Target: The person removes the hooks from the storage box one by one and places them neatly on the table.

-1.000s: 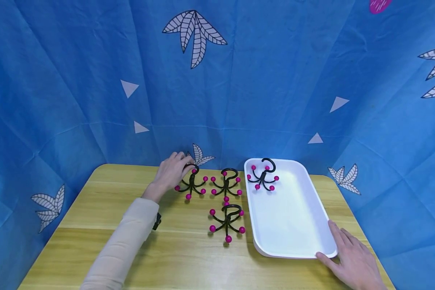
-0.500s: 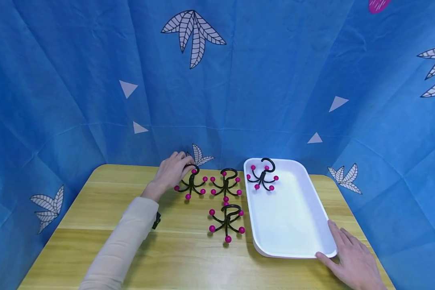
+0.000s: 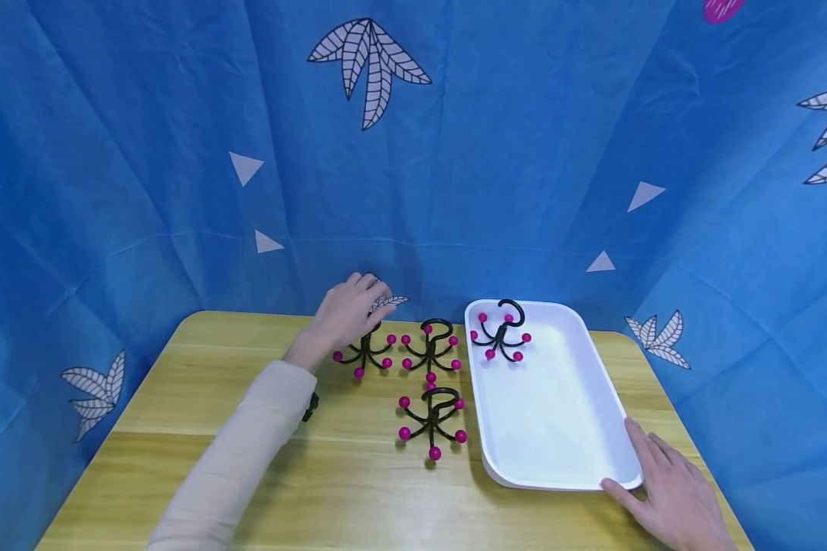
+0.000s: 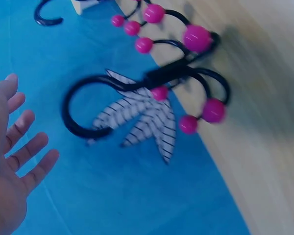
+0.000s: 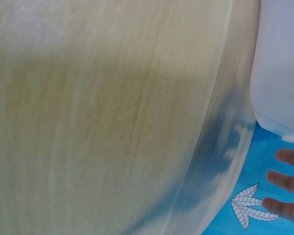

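My left hand (image 3: 348, 312) hovers over the curved top of a black hanging hook (image 3: 365, 350) with pink ball tips at the back of the table. In the left wrist view the fingers (image 4: 32, 152) are spread and apart from that hook, with nothing in them. Two like hooks stand to its right: one beside it (image 3: 430, 352), one nearer the front (image 3: 433, 419). Another hook (image 3: 501, 337) is in the white tray (image 3: 551, 428), at its back left. My right hand (image 3: 678, 490) rests at the tray's near right corner, thumb and straight fingers against the rim.
A wooden table (image 3: 179, 428) bears everything. Behind it and on both sides hangs a blue cloth (image 3: 537, 153) printed with leaves and triangles, close to the table's back edge.
My left hand has come off the left hook's curved top, rising and shifting to the right with its fingers opening. The hooks, the tray and the right hand stay where they were.
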Tool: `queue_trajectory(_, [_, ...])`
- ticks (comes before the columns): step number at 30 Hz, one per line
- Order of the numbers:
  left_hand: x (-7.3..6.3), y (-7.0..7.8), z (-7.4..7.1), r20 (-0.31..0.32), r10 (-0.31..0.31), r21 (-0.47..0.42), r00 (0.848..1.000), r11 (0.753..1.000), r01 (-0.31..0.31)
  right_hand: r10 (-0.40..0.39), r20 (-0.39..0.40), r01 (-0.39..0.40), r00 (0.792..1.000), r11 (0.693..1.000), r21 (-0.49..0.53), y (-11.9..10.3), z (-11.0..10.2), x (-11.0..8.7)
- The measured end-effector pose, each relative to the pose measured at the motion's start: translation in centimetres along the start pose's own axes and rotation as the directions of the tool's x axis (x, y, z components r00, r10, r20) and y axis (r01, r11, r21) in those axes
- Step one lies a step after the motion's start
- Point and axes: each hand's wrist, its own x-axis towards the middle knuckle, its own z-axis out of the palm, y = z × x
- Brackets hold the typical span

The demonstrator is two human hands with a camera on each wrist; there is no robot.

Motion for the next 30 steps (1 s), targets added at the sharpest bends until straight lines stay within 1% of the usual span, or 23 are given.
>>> queue_trajectory(4, [1.3, 1.9, -0.3, -0.023, 0.065, 0.005, 0.998, 0.998, -0.065, 0.002, 0.004, -0.002, 1.000, 1.000, -0.007, 0.0, 0.0, -0.1])
queue_trajectory(8, [2.7, 3.9, -0.4, -0.040, 0.126, 0.022, 0.991, 0.992, -0.125, 0.006, 0.010, -0.006, 1.000, 1.000, -0.012, 0.1, 0.0, 0.0])
queue_trajectory(15, [4.8, 7.5, -0.5, -0.017, 0.192, 0.044, 0.981, 0.981, -0.191, 0.014, 0.015, -0.014, 1.000, 1.000, -0.008, 0.1, 0.0, -0.1])
queue_trajectory(19, [6.0, 9.4, -0.5, -0.001, 0.220, 0.023, 0.976, 0.975, -0.219, 0.012, 0.022, -0.012, 1.000, 1.000, -0.007, 0.2, 0.0, -0.1])
queue_trajectory(23, [7.2, 11.0, -0.7, 0.017, 0.230, 0.008, 0.973, 0.973, -0.230, 0.020, 0.044, -0.020, 0.999, 1.000, -0.006, 0.2, -0.1, 0.0])
queue_trajectory(30, [8.9, 13.6, -1.3, 0.015, 0.241, 0.005, 0.970, 0.970, -0.241, 0.035, 0.063, -0.034, 0.997, 0.999, -0.021, 0.1, -0.2, 0.1])
